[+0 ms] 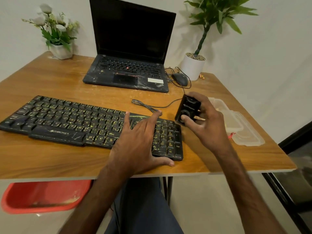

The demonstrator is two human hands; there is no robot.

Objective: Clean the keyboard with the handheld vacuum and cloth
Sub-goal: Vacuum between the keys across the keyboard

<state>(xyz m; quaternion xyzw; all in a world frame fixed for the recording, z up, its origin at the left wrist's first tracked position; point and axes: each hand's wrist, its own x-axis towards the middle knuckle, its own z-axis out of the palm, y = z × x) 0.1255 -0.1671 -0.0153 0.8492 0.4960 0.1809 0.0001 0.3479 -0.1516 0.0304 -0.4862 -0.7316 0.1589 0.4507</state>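
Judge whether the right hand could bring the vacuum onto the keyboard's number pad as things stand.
Probably yes. The right hand holds the vacuum just off the right end of the keyboard; the number pad beside it is mostly bare; the left hand rests on keys further left.

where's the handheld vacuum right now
The handheld vacuum is held in the right hand, right of centre in the head view, just beyond the right end of the keyboard.
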